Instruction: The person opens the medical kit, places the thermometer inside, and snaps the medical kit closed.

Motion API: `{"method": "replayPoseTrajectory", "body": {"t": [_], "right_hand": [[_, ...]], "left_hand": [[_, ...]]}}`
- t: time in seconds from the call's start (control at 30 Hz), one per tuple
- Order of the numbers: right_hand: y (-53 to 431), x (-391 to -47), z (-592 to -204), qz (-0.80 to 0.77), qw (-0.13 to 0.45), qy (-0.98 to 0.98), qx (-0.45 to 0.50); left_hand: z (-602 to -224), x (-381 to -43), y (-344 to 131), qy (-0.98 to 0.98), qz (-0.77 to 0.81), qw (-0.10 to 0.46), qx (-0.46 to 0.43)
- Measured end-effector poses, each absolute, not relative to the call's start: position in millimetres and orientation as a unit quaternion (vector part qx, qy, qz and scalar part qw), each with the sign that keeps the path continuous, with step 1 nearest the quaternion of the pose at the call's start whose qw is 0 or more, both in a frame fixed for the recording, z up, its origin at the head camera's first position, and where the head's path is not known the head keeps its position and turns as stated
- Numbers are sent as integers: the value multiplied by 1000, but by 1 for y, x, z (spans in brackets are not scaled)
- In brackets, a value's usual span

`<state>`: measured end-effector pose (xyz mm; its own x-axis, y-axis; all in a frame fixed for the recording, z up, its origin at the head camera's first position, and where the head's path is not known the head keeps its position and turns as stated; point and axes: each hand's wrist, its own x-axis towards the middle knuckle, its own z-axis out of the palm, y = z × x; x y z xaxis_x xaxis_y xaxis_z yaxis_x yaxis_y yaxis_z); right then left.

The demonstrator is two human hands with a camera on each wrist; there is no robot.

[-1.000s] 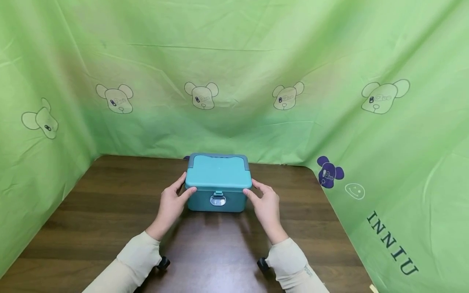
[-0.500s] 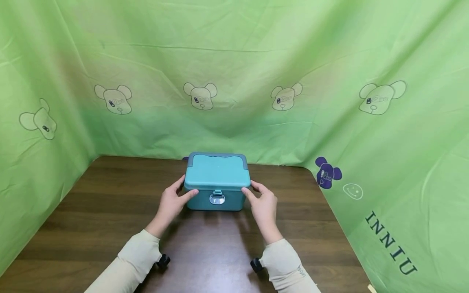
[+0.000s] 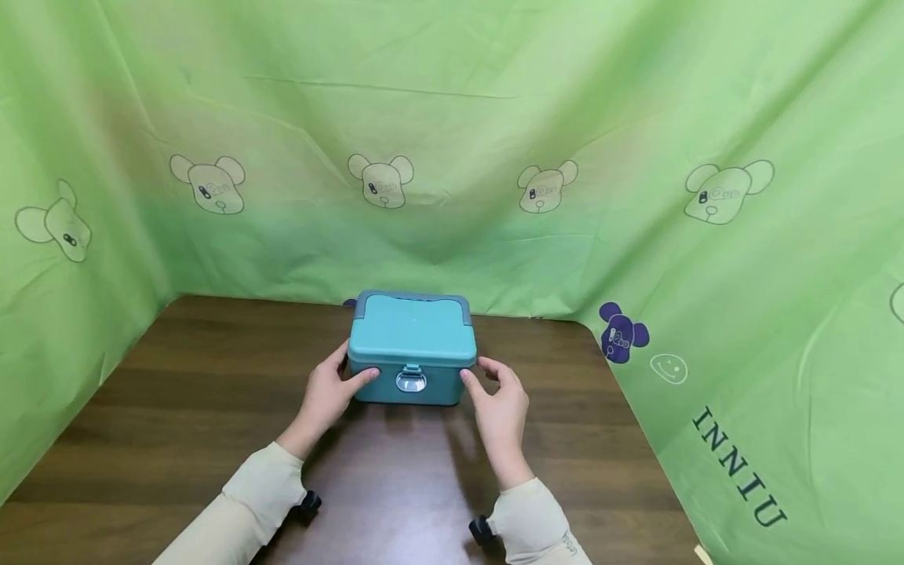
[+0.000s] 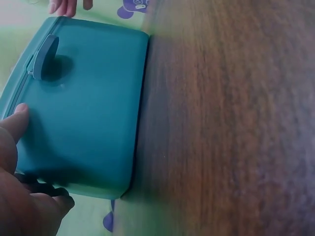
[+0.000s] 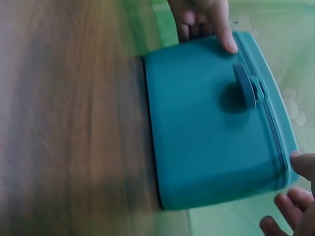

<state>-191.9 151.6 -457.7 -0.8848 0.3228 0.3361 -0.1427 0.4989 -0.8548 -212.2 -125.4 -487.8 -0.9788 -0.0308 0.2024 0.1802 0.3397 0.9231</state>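
Observation:
A teal lidded box (image 3: 413,329) sits near the table's far edge, its lid down and its front latch (image 3: 411,380) facing me. My left hand (image 3: 328,396) holds the box's left front corner. In the left wrist view its thumb (image 4: 17,122) lies on the front below the lid seam, while the fingers (image 4: 56,204) bend round the side. At the opposite corner is my right hand (image 3: 503,412). Its thumb (image 5: 302,163) meets the lid's edge in the right wrist view, and its loosely bent fingers (image 5: 290,209) stand away from the side.
The dark wooden table (image 3: 212,377) carries the box. Green cloth (image 3: 452,102) printed with bear heads hangs behind it and along both sides. Black wrist mounts (image 3: 482,530) stick out inward from the pale sleeves (image 3: 264,494).
The right hand's fingers have come off the box's side and its thumb sits lower. The left thumb has slipped just under the lid's rim. The whole head view has shifted slightly.

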Motion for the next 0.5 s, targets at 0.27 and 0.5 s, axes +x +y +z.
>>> {"method": "replayPoseTrajectory", "body": {"t": [0.27,0.5], "right_hand": [[125,-175,-472,512,253,-818,-66],[101,-163,-488,492,268,-827,-48]], "left_hand": [[-483,-213,-121,-810,-576,101,-40],[-486,-210,-118,-813,-574,93,-34]]}}
